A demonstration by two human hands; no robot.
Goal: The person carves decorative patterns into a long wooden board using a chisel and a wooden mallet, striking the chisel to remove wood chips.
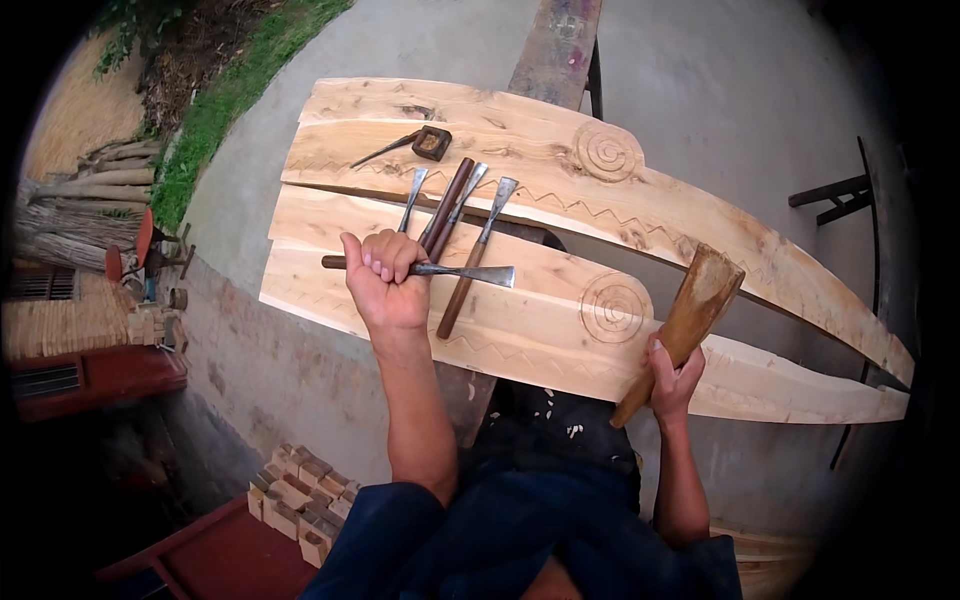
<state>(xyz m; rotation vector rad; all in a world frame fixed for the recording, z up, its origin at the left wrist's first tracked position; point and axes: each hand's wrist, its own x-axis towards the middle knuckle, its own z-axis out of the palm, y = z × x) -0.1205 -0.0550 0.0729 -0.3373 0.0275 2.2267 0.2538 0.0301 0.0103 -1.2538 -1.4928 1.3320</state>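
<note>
My left hand (390, 285) is wrapped round a wood chisel (465, 272), its flared steel blade pointing right above the nearer board. In my right hand (675, 380) is a wooden mallet (705, 295), held tilted with its thick head up over the boards. Two long pale carved boards, the far board (480, 135) and the near board (540, 345), lie side by side and bear zigzag lines and ringed circles. Beyond my left fist lie more tools: a chisel (460, 300) with a wooden handle, another chisel (412, 200), and a dark reddish rod-like handle (447, 205) beside a further blade.
On the far board sits a small dark square box, apparently an ink pot (431, 143), with a thin pointed stick. A worn plank (555, 60) supports the boards. Cut wood blocks (305, 495) are stacked at lower left; a dark trestle (850, 190) stands at right.
</note>
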